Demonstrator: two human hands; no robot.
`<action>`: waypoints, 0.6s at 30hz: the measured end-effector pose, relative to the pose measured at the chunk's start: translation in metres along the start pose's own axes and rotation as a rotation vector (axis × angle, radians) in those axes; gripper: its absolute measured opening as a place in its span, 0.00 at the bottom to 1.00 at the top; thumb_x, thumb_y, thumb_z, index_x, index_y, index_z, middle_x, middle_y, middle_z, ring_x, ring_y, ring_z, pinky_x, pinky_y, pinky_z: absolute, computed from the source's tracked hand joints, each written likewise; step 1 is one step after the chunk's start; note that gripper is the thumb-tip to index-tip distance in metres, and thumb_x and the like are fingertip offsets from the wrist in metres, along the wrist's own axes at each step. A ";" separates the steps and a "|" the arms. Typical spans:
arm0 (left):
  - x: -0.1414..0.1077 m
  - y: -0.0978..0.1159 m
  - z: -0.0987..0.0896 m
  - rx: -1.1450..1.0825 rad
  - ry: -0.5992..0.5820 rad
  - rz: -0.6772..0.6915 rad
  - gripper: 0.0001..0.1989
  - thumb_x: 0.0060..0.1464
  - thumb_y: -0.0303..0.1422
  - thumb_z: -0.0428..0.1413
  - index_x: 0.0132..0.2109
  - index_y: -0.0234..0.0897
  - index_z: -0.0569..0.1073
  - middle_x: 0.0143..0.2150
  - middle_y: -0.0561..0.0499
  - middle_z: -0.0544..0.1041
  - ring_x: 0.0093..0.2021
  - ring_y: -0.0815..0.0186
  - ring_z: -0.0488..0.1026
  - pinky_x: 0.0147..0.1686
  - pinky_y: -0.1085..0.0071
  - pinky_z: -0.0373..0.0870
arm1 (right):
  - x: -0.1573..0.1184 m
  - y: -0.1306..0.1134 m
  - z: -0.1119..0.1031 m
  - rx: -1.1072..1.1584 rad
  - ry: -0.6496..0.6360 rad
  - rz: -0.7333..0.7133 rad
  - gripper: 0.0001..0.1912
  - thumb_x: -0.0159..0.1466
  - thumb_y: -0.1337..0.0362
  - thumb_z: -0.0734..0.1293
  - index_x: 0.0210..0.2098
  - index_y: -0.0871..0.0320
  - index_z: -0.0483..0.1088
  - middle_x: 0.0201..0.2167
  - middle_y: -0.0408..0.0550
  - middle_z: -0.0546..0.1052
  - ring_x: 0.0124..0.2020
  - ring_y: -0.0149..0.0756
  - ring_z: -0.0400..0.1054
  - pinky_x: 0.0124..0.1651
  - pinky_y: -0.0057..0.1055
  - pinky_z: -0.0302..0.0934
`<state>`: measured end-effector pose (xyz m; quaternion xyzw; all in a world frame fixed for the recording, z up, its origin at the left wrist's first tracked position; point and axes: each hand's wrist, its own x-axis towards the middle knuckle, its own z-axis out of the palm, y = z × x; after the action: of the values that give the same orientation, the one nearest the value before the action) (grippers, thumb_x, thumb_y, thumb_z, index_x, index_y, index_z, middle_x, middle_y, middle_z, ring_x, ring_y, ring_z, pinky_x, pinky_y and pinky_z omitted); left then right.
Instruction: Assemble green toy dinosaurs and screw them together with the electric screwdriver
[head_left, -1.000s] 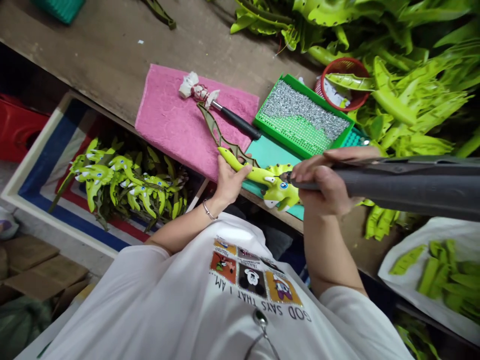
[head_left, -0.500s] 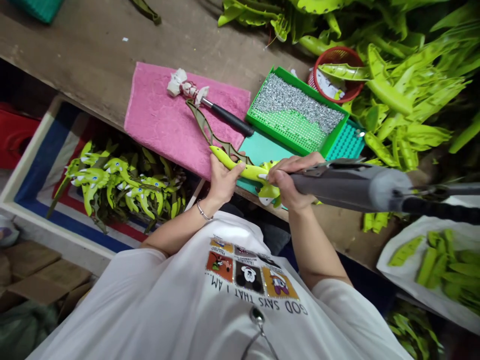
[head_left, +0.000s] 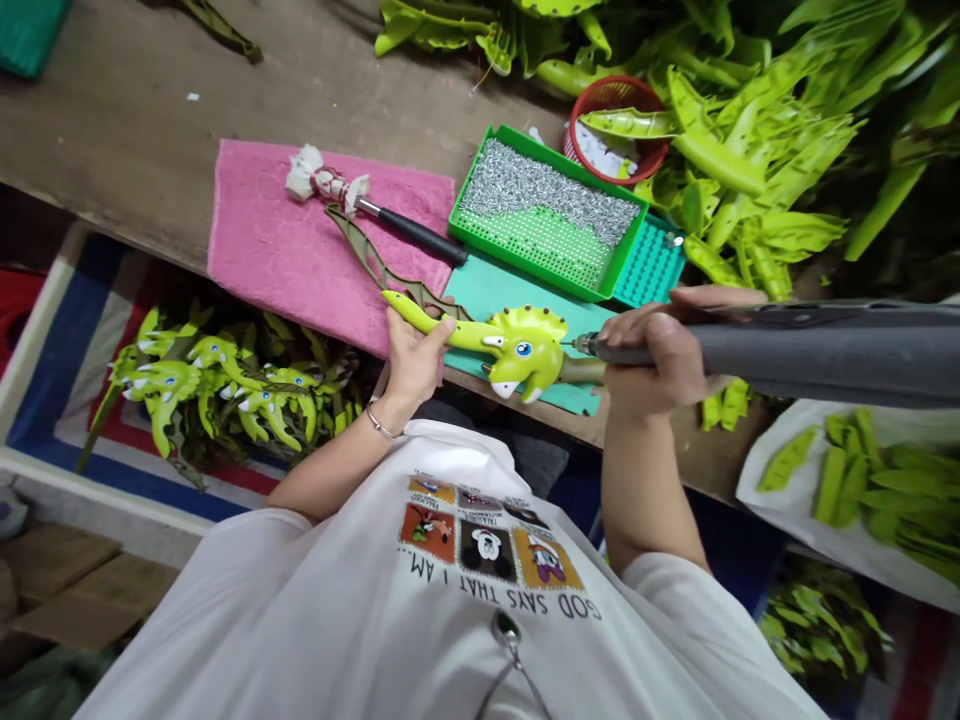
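Since the earlier frame, our right hand (head_left: 658,362) has drawn the driver (head_left: 817,350) rightward, baring the head of the toy (head_left: 526,348). We keep that hand wrapped around the driver, its tip beside the head; contact is unclear. Our left hand (head_left: 414,360) clamps the toy's narrow end, its head above the mat (head_left: 499,288).

Flat brown tabletop (head_left: 142,130): stretches beyond the left hand (head_left: 415,360) and the right hand (head_left: 664,355).
Rectangular pink plush towel (head_left: 259,245): beyond the left hand and to its left.
Black-handled tool with a white-wrapped head (head_left: 420,235): lying on that towel.
Round red plastic mesh basket (head_left: 616,92): beyond the right hand.
Brown cardboard (head_left: 67,575): left of the left hand, nearer the body.
Teal container (head_left: 26,35): well beyond the left hand, far left.
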<state>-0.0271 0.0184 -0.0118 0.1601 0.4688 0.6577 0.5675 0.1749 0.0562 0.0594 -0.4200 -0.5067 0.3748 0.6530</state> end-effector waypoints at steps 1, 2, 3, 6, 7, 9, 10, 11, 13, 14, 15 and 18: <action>0.000 0.000 0.000 0.003 -0.002 0.003 0.35 0.40 0.36 0.74 0.45 0.46 0.57 0.39 0.60 0.69 0.36 0.73 0.75 0.39 0.73 0.75 | -0.001 0.000 0.005 0.006 0.054 -0.064 0.15 0.56 0.52 0.74 0.36 0.48 0.68 0.15 0.34 0.62 0.14 0.32 0.58 0.19 0.34 0.59; 0.000 0.001 0.000 0.008 -0.003 0.005 0.35 0.39 0.36 0.74 0.45 0.46 0.57 0.39 0.60 0.69 0.36 0.73 0.75 0.39 0.73 0.75 | -0.001 0.000 0.011 0.011 0.089 -0.109 0.14 0.55 0.53 0.75 0.36 0.49 0.69 0.15 0.34 0.63 0.13 0.31 0.57 0.18 0.33 0.58; 0.000 0.001 0.000 0.014 -0.002 0.004 0.36 0.39 0.37 0.74 0.45 0.46 0.57 0.39 0.60 0.69 0.36 0.73 0.75 0.39 0.74 0.74 | -0.002 0.001 0.015 0.015 0.099 -0.124 0.13 0.55 0.54 0.75 0.34 0.50 0.69 0.15 0.34 0.63 0.13 0.31 0.57 0.18 0.33 0.58; 0.000 0.003 0.001 0.030 0.005 -0.014 0.35 0.39 0.37 0.74 0.45 0.46 0.57 0.39 0.59 0.70 0.37 0.72 0.76 0.38 0.74 0.74 | 0.000 0.005 0.017 0.029 0.025 -0.056 0.12 0.55 0.57 0.75 0.30 0.51 0.68 0.15 0.33 0.66 0.13 0.31 0.60 0.18 0.32 0.59; 0.000 0.004 0.001 0.030 0.007 -0.021 0.35 0.39 0.37 0.74 0.45 0.46 0.57 0.39 0.59 0.70 0.37 0.71 0.76 0.37 0.74 0.74 | 0.001 0.007 0.016 0.039 -0.023 -0.040 0.12 0.55 0.58 0.75 0.30 0.51 0.67 0.15 0.33 0.67 0.14 0.30 0.61 0.18 0.31 0.60; 0.000 0.004 0.003 0.031 0.012 -0.031 0.35 0.39 0.37 0.74 0.45 0.46 0.57 0.40 0.59 0.70 0.37 0.71 0.76 0.36 0.74 0.74 | 0.004 0.012 0.011 0.070 -0.142 -0.023 0.13 0.55 0.60 0.76 0.28 0.52 0.66 0.16 0.34 0.69 0.14 0.30 0.62 0.18 0.30 0.60; 0.000 0.004 0.004 0.030 0.017 -0.030 0.35 0.38 0.36 0.74 0.45 0.46 0.57 0.40 0.59 0.70 0.36 0.72 0.76 0.36 0.74 0.74 | 0.006 0.014 0.009 0.093 -0.200 -0.021 0.14 0.54 0.61 0.76 0.28 0.52 0.66 0.16 0.34 0.69 0.14 0.29 0.63 0.17 0.29 0.60; -0.001 0.004 0.005 0.027 0.023 -0.026 0.35 0.38 0.36 0.74 0.45 0.46 0.58 0.39 0.59 0.71 0.36 0.72 0.75 0.35 0.75 0.73 | 0.007 0.016 0.007 0.115 -0.254 -0.019 0.14 0.54 0.61 0.76 0.27 0.53 0.66 0.16 0.34 0.69 0.14 0.29 0.63 0.17 0.28 0.60; -0.002 0.004 0.008 0.023 0.032 -0.017 0.34 0.38 0.35 0.73 0.44 0.45 0.58 0.38 0.59 0.71 0.35 0.73 0.75 0.34 0.77 0.73 | 0.010 0.019 0.006 0.155 -0.346 -0.012 0.14 0.53 0.63 0.76 0.27 0.53 0.66 0.16 0.34 0.69 0.13 0.29 0.63 0.16 0.28 0.60; -0.002 0.005 0.008 0.030 0.036 -0.017 0.34 0.38 0.35 0.73 0.44 0.45 0.58 0.38 0.60 0.71 0.35 0.74 0.75 0.34 0.78 0.73 | 0.011 0.020 0.006 0.174 -0.382 -0.013 0.13 0.54 0.64 0.76 0.27 0.53 0.67 0.15 0.34 0.69 0.13 0.29 0.63 0.15 0.28 0.60; -0.001 0.007 0.007 0.051 0.039 -0.023 0.33 0.38 0.35 0.73 0.44 0.44 0.58 0.37 0.60 0.71 0.34 0.74 0.75 0.34 0.78 0.73 | 0.011 0.020 0.006 0.179 -0.404 -0.009 0.12 0.54 0.65 0.76 0.27 0.53 0.68 0.16 0.34 0.70 0.13 0.29 0.63 0.16 0.27 0.60; 0.004 0.025 -0.008 0.242 -0.035 -0.146 0.28 0.42 0.37 0.71 0.42 0.41 0.60 0.35 0.59 0.73 0.33 0.71 0.77 0.35 0.74 0.75 | 0.012 0.019 0.006 0.134 -0.345 0.011 0.10 0.54 0.64 0.76 0.32 0.54 0.73 0.17 0.37 0.74 0.14 0.30 0.65 0.18 0.27 0.62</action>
<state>-0.0496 0.0207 0.0026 0.2042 0.5450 0.5505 0.5985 0.1701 0.0748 0.0464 -0.3076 -0.5828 0.4777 0.5809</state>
